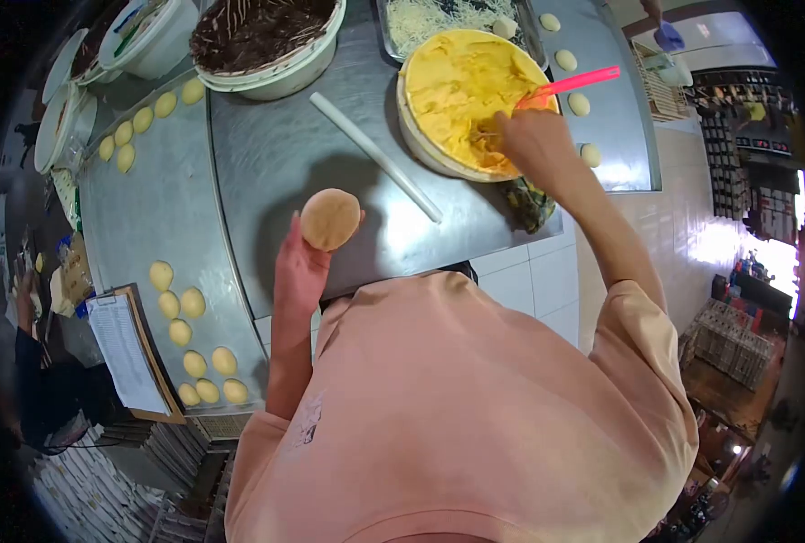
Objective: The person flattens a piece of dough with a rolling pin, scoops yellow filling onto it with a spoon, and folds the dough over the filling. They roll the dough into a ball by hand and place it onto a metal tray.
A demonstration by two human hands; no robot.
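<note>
Left grip [305,262] is curled up from below around a round, flattened tan disc of dough [330,218], fingers cupping its lower edge, the disc held just above the near edge of the steel tabletop [276,154]. Right grip [531,140] is closed on the lower end of a pink plastic spatula [572,83], working at the near right rim of a wide cream tub of yellow custard-like filling [461,95]; the handle slants up and to the right, away from the body. Key relation: the filling lies to the right of and beyond the dough disc, well apart, with a long white plastic rolling stick [375,156] lying diagonally on the tabletop between them, its long axis running from far left to near right. Right hand is much the nearer to the filling; left is the only one at the dough. Surface is bare brushed steel, reflective. Around it: a white bowl of dark chocolate shavings [262,36] at far left, a steel tray of shredded pale cheese [439,16] behind the tub, small yellow dough balls [194,348] on a flat metal tray on the left, more balls [579,104] on a tray at right. A clipboard with paper [127,348] lies near left. Tiled floor below; shelving at right, blurred.
</note>
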